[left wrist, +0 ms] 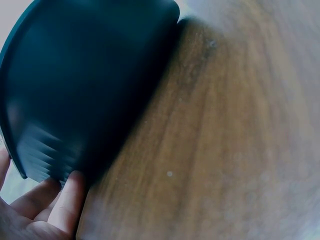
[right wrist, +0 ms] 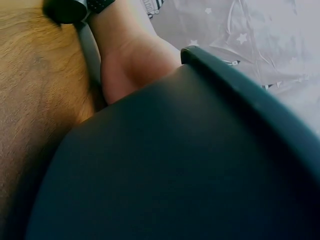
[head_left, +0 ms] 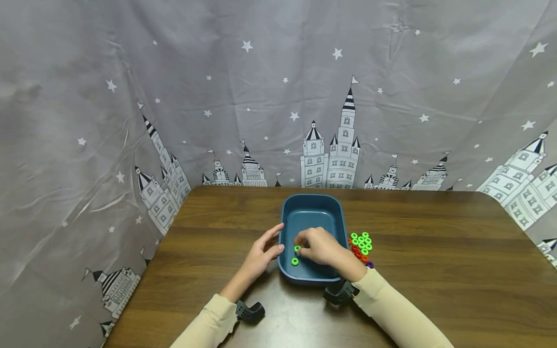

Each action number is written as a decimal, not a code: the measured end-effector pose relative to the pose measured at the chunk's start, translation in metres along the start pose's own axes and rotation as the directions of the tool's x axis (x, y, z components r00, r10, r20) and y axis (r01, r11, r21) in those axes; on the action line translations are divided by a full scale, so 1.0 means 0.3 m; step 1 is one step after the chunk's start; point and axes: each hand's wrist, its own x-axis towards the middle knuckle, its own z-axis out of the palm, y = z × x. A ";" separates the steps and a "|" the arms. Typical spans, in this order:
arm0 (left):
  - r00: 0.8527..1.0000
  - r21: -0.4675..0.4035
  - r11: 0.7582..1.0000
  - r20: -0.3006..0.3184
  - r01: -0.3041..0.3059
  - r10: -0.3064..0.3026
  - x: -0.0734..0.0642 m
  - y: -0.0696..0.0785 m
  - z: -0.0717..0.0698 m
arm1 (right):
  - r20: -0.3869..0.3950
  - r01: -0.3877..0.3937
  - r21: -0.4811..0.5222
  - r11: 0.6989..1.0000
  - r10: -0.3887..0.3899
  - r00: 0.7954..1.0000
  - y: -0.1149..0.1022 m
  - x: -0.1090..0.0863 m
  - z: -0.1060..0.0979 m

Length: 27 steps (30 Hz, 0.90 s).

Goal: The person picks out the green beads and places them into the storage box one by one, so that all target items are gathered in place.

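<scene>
A dark blue plastic bin [head_left: 311, 280] stands on the wooden table. Inside it, the right hand [head_left: 319, 245] pinches a green ring [head_left: 297, 248] between thumb and fingers, low over the bin floor. A second green ring [head_left: 295, 262] lies just nearer on the floor. The left hand [head_left: 262, 251] touches the bin's left side with its fingertips, fingers fairly straight. In the left wrist view those fingertips [left wrist: 75, 182] meet the ribbed part of the outer wall. The bin's wall [right wrist: 150, 160] fills much of the right wrist view and hides the right fingers.
To the right of the bin lies a loose cluster of rings: several green rings [head_left: 361, 239], red rings [head_left: 356, 251], an orange ring [head_left: 363, 259] and a purple ring [head_left: 370, 265]. A grey curtain [head_left: 270, 96] printed with castles and stars hangs behind the table [head_left: 435, 251].
</scene>
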 end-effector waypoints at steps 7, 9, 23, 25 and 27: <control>1.000 -0.006 1.000 0.001 0.004 -0.004 0.002 0.000 0.000 | 0.069 -0.049 0.005 0.999 0.049 0.996 0.002 0.002 0.000; 1.000 -0.009 1.000 0.004 0.001 -0.001 0.002 -0.001 0.000 | 0.078 -0.049 0.007 0.999 0.049 0.996 0.001 0.001 0.000; 1.000 -0.027 1.000 0.005 -0.003 0.003 0.000 -0.005 -0.001 | 0.113 -0.017 0.036 0.999 0.012 0.994 0.005 -0.002 0.007; 1.000 -0.027 1.000 0.005 -0.009 0.009 0.000 -0.006 -0.001 | 0.118 -0.020 0.038 0.999 0.015 0.993 0.005 -0.003 0.007; 1.000 -0.030 1.000 0.005 -0.010 0.010 0.001 -0.006 0.000 | 0.119 -0.018 0.036 0.999 0.013 0.993 0.006 -0.004 0.007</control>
